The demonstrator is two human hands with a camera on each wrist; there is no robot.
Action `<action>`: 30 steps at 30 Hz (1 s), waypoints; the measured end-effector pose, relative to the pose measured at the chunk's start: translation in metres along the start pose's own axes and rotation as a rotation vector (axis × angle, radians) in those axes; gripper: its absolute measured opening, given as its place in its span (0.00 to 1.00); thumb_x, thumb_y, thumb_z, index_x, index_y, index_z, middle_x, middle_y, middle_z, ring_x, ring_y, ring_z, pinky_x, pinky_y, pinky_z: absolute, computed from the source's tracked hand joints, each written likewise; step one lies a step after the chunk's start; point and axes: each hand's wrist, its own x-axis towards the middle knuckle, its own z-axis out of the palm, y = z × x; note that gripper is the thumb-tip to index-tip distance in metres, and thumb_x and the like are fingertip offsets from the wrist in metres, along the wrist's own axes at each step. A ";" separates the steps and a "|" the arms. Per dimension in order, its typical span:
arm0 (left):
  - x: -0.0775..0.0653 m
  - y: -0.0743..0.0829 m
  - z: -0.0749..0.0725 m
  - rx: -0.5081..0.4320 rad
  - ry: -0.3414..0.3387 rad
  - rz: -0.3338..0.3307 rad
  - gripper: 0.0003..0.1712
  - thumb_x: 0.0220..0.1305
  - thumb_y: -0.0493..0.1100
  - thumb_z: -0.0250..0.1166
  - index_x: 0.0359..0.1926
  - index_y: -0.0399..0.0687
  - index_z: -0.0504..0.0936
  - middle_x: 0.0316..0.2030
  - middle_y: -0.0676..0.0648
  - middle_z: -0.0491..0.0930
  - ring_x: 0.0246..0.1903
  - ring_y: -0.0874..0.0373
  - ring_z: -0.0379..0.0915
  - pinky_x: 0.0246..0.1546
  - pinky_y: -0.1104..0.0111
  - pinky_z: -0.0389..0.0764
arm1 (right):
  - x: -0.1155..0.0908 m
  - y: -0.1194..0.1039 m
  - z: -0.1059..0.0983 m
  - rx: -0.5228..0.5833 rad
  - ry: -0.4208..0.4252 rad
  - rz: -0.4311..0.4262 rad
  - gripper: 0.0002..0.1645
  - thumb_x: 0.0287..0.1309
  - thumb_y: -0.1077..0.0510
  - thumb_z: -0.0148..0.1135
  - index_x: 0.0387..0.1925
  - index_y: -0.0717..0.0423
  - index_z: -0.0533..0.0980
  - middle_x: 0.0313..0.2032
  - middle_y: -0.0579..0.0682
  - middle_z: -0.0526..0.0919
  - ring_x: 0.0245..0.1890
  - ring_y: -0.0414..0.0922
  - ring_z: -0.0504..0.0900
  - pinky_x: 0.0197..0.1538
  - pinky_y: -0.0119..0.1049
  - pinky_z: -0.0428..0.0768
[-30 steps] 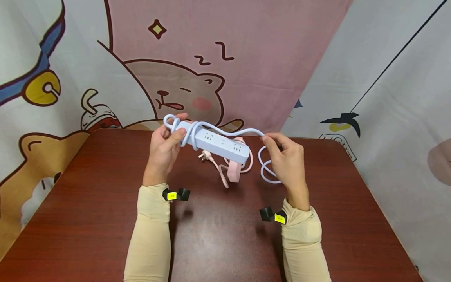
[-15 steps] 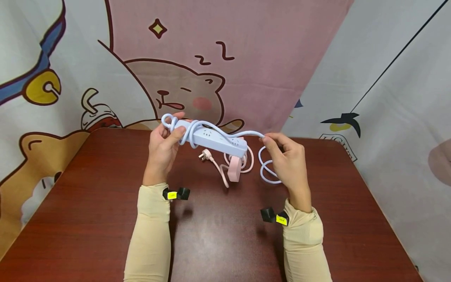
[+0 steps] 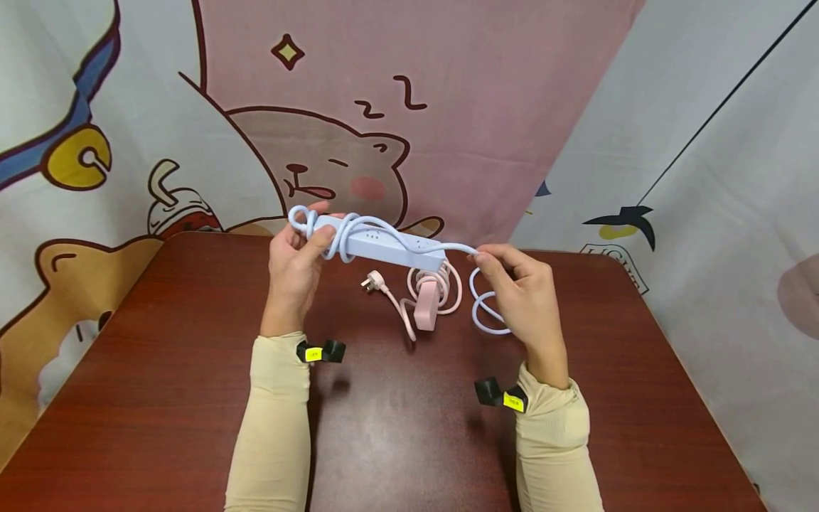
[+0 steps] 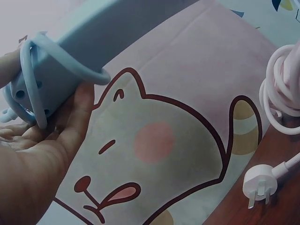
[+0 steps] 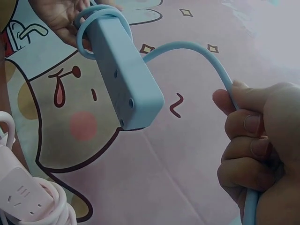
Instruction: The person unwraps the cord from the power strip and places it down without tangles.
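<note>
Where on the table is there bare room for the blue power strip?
Bare table shows between the left sleeve and right sleeve, nearer the person than the pink power strip; also outside each sleeve, towards the table's side edges. Crowded: back middle, with the pink power strip, its plug and pink cord, and the blue cord loops.

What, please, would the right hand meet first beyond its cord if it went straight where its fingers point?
The right hand would probably meet the pale blue power strip, though depth between them is unclear.

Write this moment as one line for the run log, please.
left hand: holds blue power strip | right hand: grips its blue cord | pink power strip: on table
</note>
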 end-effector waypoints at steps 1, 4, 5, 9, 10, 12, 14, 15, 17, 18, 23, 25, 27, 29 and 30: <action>0.000 0.000 0.000 0.001 0.007 0.003 0.17 0.70 0.31 0.61 0.58 0.39 0.76 0.43 0.48 0.89 0.42 0.60 0.84 0.42 0.73 0.84 | 0.000 0.000 0.000 0.006 -0.008 0.002 0.09 0.68 0.61 0.64 0.41 0.63 0.86 0.30 0.26 0.83 0.28 0.31 0.76 0.29 0.23 0.73; 0.001 -0.001 0.000 0.001 0.020 0.008 0.17 0.70 0.30 0.61 0.58 0.38 0.75 0.43 0.48 0.89 0.42 0.60 0.83 0.42 0.73 0.84 | -0.001 -0.001 0.000 0.021 -0.024 0.002 0.08 0.68 0.62 0.64 0.40 0.63 0.86 0.31 0.25 0.84 0.31 0.31 0.79 0.31 0.22 0.76; 0.001 -0.001 0.000 0.000 0.023 0.009 0.17 0.70 0.30 0.61 0.58 0.38 0.75 0.43 0.48 0.89 0.42 0.60 0.83 0.42 0.73 0.84 | -0.001 -0.001 0.000 0.027 -0.027 -0.001 0.08 0.68 0.63 0.64 0.40 0.64 0.86 0.31 0.25 0.85 0.31 0.32 0.80 0.32 0.22 0.76; 0.001 -0.002 -0.001 0.007 0.035 0.017 0.18 0.70 0.31 0.61 0.58 0.38 0.75 0.43 0.48 0.89 0.42 0.60 0.84 0.41 0.73 0.84 | -0.002 -0.001 0.000 0.042 -0.032 -0.012 0.07 0.66 0.65 0.65 0.40 0.66 0.86 0.30 0.26 0.85 0.31 0.32 0.79 0.33 0.23 0.75; 0.001 -0.002 -0.001 0.009 0.039 0.021 0.17 0.69 0.31 0.62 0.58 0.39 0.75 0.43 0.48 0.89 0.42 0.60 0.84 0.41 0.73 0.84 | -0.002 -0.002 -0.001 0.044 -0.036 -0.015 0.07 0.65 0.65 0.65 0.39 0.65 0.86 0.30 0.27 0.84 0.30 0.32 0.78 0.32 0.23 0.75; 0.001 -0.002 -0.001 0.007 0.047 0.029 0.17 0.69 0.31 0.62 0.57 0.39 0.75 0.43 0.48 0.89 0.42 0.60 0.84 0.41 0.73 0.84 | -0.002 -0.002 -0.001 0.041 -0.047 -0.020 0.06 0.65 0.65 0.66 0.39 0.65 0.86 0.28 0.28 0.83 0.28 0.32 0.76 0.30 0.24 0.73; 0.002 -0.002 -0.001 0.000 0.054 0.038 0.16 0.69 0.31 0.62 0.57 0.39 0.76 0.43 0.47 0.89 0.42 0.60 0.84 0.41 0.73 0.84 | -0.002 -0.003 -0.002 0.042 -0.062 -0.022 0.06 0.65 0.66 0.66 0.39 0.64 0.86 0.26 0.30 0.81 0.27 0.32 0.75 0.28 0.24 0.72; 0.001 -0.002 -0.001 -0.005 0.058 0.043 0.16 0.69 0.31 0.62 0.57 0.39 0.76 0.43 0.47 0.89 0.42 0.60 0.84 0.41 0.73 0.84 | -0.003 -0.003 -0.003 0.042 -0.071 -0.023 0.06 0.65 0.66 0.65 0.39 0.63 0.86 0.25 0.32 0.80 0.26 0.32 0.74 0.27 0.24 0.72; 0.002 -0.002 -0.001 -0.013 0.069 0.050 0.16 0.69 0.31 0.62 0.56 0.39 0.76 0.43 0.46 0.89 0.42 0.60 0.85 0.40 0.73 0.84 | -0.003 -0.004 -0.004 0.051 -0.093 -0.025 0.06 0.65 0.67 0.65 0.39 0.63 0.86 0.23 0.35 0.79 0.25 0.32 0.73 0.26 0.25 0.72; 0.002 -0.002 -0.001 -0.014 0.075 0.053 0.16 0.69 0.31 0.63 0.56 0.40 0.76 0.43 0.47 0.89 0.42 0.60 0.85 0.40 0.73 0.84 | -0.003 -0.004 -0.004 0.057 -0.106 -0.028 0.06 0.65 0.67 0.65 0.39 0.63 0.86 0.22 0.37 0.78 0.23 0.33 0.72 0.26 0.25 0.71; 0.003 -0.003 -0.001 -0.013 0.113 0.066 0.15 0.68 0.31 0.64 0.54 0.41 0.77 0.42 0.46 0.90 0.42 0.59 0.86 0.41 0.72 0.85 | -0.004 -0.003 -0.006 0.072 -0.190 -0.066 0.06 0.64 0.70 0.64 0.38 0.64 0.86 0.23 0.38 0.78 0.23 0.32 0.71 0.26 0.26 0.70; 0.003 -0.003 0.000 -0.016 0.127 0.070 0.15 0.68 0.31 0.64 0.55 0.39 0.77 0.42 0.46 0.89 0.42 0.59 0.86 0.41 0.72 0.85 | -0.004 -0.001 -0.007 0.074 -0.228 -0.085 0.07 0.64 0.71 0.63 0.38 0.66 0.86 0.26 0.37 0.82 0.27 0.31 0.75 0.30 0.25 0.73; 0.003 -0.002 0.000 -0.020 0.143 0.073 0.15 0.68 0.32 0.64 0.55 0.38 0.77 0.42 0.46 0.89 0.41 0.59 0.86 0.41 0.72 0.85 | -0.004 0.000 -0.008 0.077 -0.270 -0.096 0.07 0.63 0.71 0.63 0.39 0.66 0.86 0.31 0.38 0.86 0.31 0.31 0.79 0.35 0.23 0.76; 0.003 -0.002 0.000 -0.033 0.159 0.077 0.15 0.69 0.32 0.64 0.55 0.36 0.76 0.41 0.46 0.89 0.41 0.59 0.86 0.41 0.72 0.85 | -0.004 0.001 -0.009 0.066 -0.310 -0.108 0.08 0.63 0.71 0.64 0.39 0.65 0.87 0.34 0.43 0.88 0.34 0.31 0.81 0.39 0.23 0.78; 0.004 -0.003 0.000 -0.044 0.168 0.077 0.15 0.69 0.32 0.64 0.55 0.35 0.76 0.41 0.47 0.89 0.41 0.59 0.86 0.41 0.72 0.85 | -0.003 0.001 -0.009 0.059 -0.332 -0.110 0.08 0.63 0.71 0.64 0.39 0.64 0.87 0.34 0.46 0.89 0.34 0.31 0.81 0.40 0.23 0.79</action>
